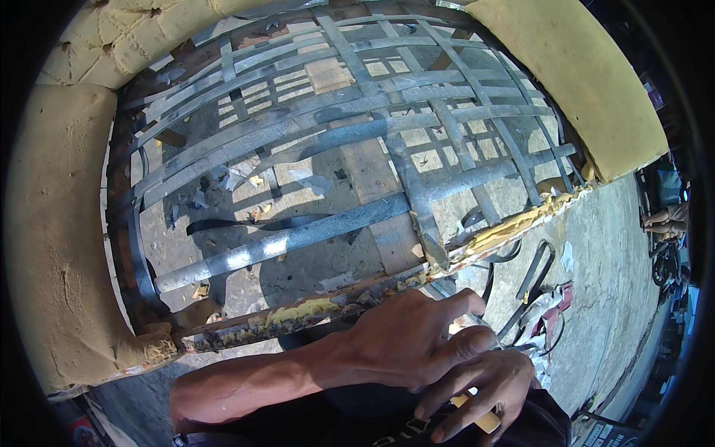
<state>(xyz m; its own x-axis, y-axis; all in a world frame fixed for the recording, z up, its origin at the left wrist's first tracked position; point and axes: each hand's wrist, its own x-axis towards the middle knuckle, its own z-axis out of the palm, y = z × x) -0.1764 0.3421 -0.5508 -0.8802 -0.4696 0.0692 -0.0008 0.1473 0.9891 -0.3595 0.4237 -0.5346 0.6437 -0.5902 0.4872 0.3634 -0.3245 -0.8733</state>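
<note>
My left hand (417, 339) reaches across from the lower left, just in front of the sofa frame's front rail (320, 309). Its thumb and index finger curl around something pale that I cannot make out. Just below and to the right, my right hand (491, 387) is closed around a tool's yellow handle (488, 422); the tool's working end is hidden. Beyond my hands, flat grey webbing straps (357, 216) criss-cross the open seat frame. One strap's loose-looking end (436, 257) lies over the front rail near my left hand.
Yellow foam covers the left arm (59, 223) and right arm (581, 82) of the sofa. Torn foam clings along the front rail. Black strap pieces (535, 268) and scraps of torn fabric (544, 320) lie on the concrete floor at right. Another person (666, 217) is at the far right.
</note>
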